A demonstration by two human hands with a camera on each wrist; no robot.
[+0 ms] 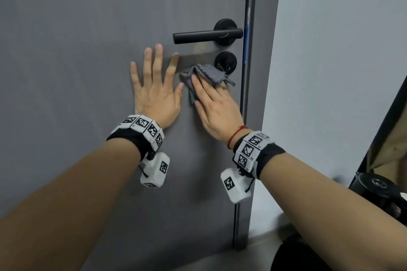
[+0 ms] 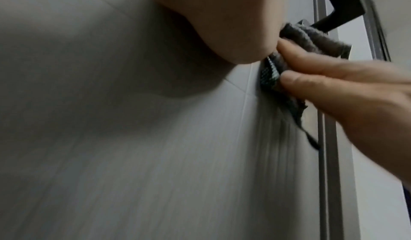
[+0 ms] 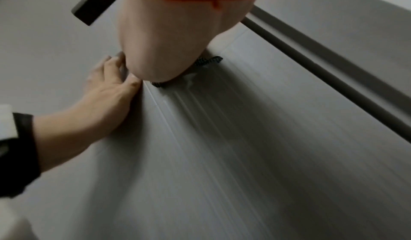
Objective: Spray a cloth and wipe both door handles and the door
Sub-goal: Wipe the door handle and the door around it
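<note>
We find little that can be read. The white blocks of the right wristband [image 1: 248, 152] carry small printed codes beside their black-and-white square markers: we make out "R2" and "R3", and a third that looks like "R1". The left wristband [image 1: 143, 125] bears the same kind of markers, with one small letter that seems to be "C"; the rest is too small for us to tell. Nothing else bears lettering.
</note>
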